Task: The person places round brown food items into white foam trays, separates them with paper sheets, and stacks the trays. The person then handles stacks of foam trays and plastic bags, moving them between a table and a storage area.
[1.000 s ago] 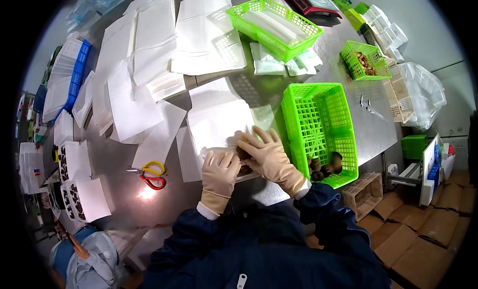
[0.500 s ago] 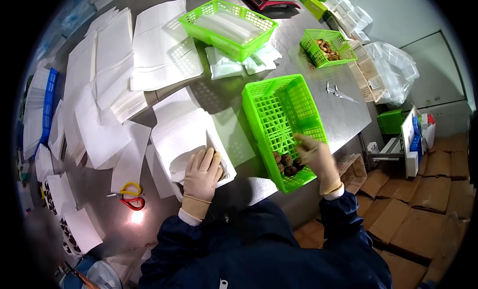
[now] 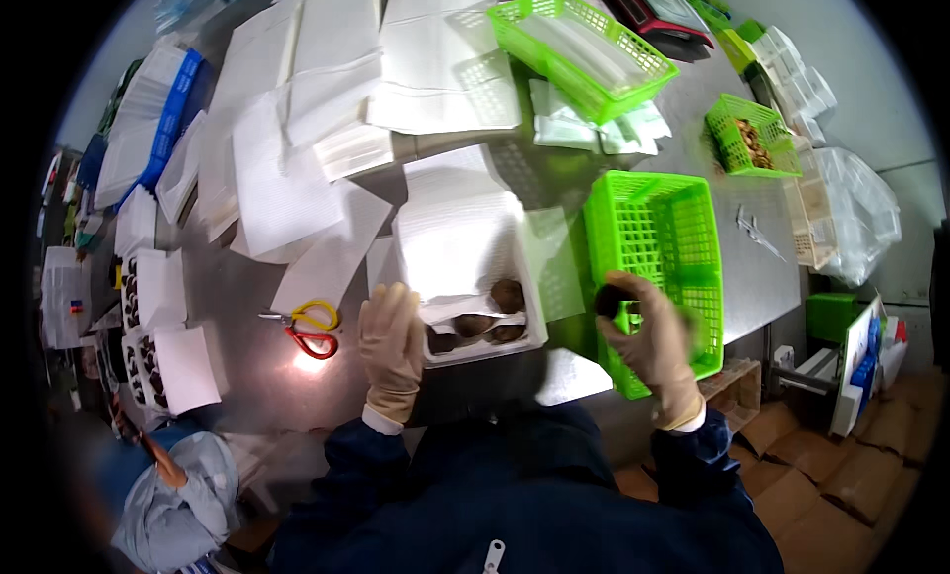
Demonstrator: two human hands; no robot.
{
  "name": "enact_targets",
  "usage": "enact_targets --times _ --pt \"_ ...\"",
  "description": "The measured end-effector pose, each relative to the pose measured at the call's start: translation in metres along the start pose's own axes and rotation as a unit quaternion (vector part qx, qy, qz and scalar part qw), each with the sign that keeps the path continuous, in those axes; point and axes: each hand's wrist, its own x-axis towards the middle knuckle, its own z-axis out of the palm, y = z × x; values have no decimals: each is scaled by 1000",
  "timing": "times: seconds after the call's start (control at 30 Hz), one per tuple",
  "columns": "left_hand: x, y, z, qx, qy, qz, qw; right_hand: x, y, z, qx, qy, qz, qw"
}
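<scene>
My right hand, in a pale glove, is over the near left side of a long green mesh basket. Thumb and fingers pinch a dark, round brown lump; its exact kind I cannot make out. My left hand, gloved too, lies with fingers stretched along the left side of a white box. White paper covers the far part of the box. Along its near side sit several similar dark lumps, including a bigger round one. The right hand hides the near part of the basket.
Left of the box lie scissors with yellow and red handles. Stacks of white paper spread across the far left. Behind are a green basket of white sheets, a smaller basket of brown pieces and a metal caliper.
The view has swung left. My left hand has shifted from the paper to the box's left side, exposing the lumps. My right hand has come out of the basket's near end with a dark lump.
</scene>
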Motion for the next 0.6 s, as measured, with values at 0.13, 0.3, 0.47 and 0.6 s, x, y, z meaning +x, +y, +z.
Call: enact_targets --times 0.13,0.3,0.47,0.6 --pt "-13 4 6 74 -39 39 996 41 -70 103 83 -107 -44 990" --pt "-10 5 5 -12 22 -46 999 50 -61 178 -26 -78 -185 979" --pt "-1 11 -2 117 -82 -8 990 58 -53 146 25 -82 -169 982" --pt "11 -12 9 -34 2 -46 998 76 -33 105 156 -17 29 987"
